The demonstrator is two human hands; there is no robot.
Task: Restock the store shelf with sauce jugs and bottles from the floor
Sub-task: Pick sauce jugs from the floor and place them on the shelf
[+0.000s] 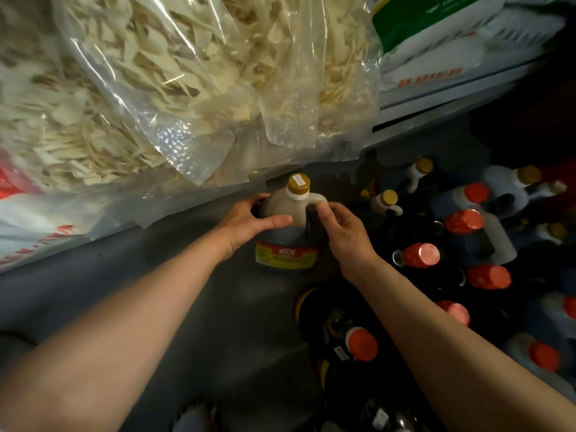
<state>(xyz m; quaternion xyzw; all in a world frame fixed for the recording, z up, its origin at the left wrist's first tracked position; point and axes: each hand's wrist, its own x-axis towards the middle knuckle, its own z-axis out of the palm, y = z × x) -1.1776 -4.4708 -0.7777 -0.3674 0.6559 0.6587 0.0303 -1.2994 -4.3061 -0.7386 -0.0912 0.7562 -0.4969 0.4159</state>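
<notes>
A dark sauce jug [286, 244] with a gold cap and a red-and-yellow label stands upright on the grey lower shelf [193, 300]. My left hand [249, 224] grips the jug's shoulder from the left, thumb across its front. My right hand [341, 229] holds the jug at its handle on the right side. To the right stand several more jugs and bottles: gold-capped ones [386, 202] at the back and red-capped ones [420, 255] nearer me.
Large clear bags of pale dried strips [149, 88] hang over the edge of the shelf above, close over the jug. White sacks with green and red print [436, 42] lie at the upper right. Red-capped bottles [361, 342] crowd the lower right.
</notes>
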